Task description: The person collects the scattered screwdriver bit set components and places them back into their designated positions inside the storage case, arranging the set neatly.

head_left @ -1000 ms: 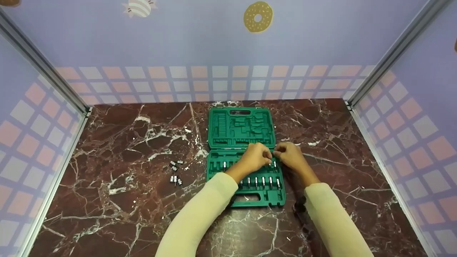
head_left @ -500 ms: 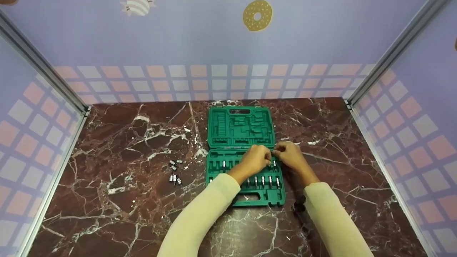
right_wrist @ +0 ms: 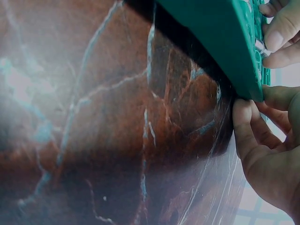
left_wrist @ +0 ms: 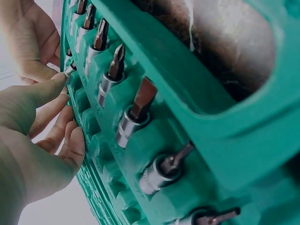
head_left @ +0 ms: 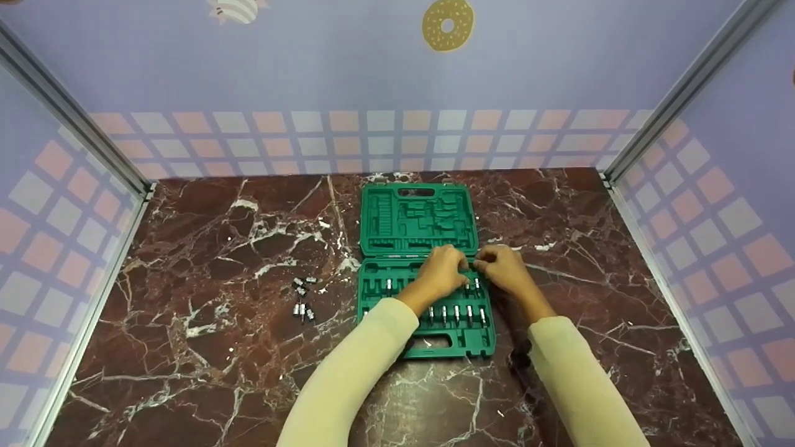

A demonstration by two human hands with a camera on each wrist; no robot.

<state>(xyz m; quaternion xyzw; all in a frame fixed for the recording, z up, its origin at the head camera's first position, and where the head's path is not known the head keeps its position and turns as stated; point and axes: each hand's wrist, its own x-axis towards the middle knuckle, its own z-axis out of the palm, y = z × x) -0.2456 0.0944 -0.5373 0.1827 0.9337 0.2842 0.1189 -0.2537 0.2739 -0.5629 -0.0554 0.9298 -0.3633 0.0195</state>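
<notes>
A green tool case [head_left: 447, 352] lies unfolded on the marbled table. My left hand [head_left: 440, 273] is over its upper row of slots. Thumb and finger pinch the end of a silver bit socket [right_wrist: 260, 46] seated near the right side. My right hand [head_left: 504, 270] grips the case's right edge by the hinge, its thumb [right_wrist: 242, 112] low against the green plastic in the right wrist view. More bit sockets [left_wrist: 132, 123] with dark tips stand in the front row, partly hidden by my left forearm in the head view.
Several loose bit sockets [head_left: 303, 310] lie on the table [head_left: 205, 261] left of the case. The moulded lid [head_left: 419, 217] is folded back behind. Patterned panels [head_left: 385, 74] enclose the table at the back and both sides.
My left hand has shifted slightly, exposing more of a bit socket under its fingertips in the upper row. The right hand keeps its place at the case's edge.
</notes>
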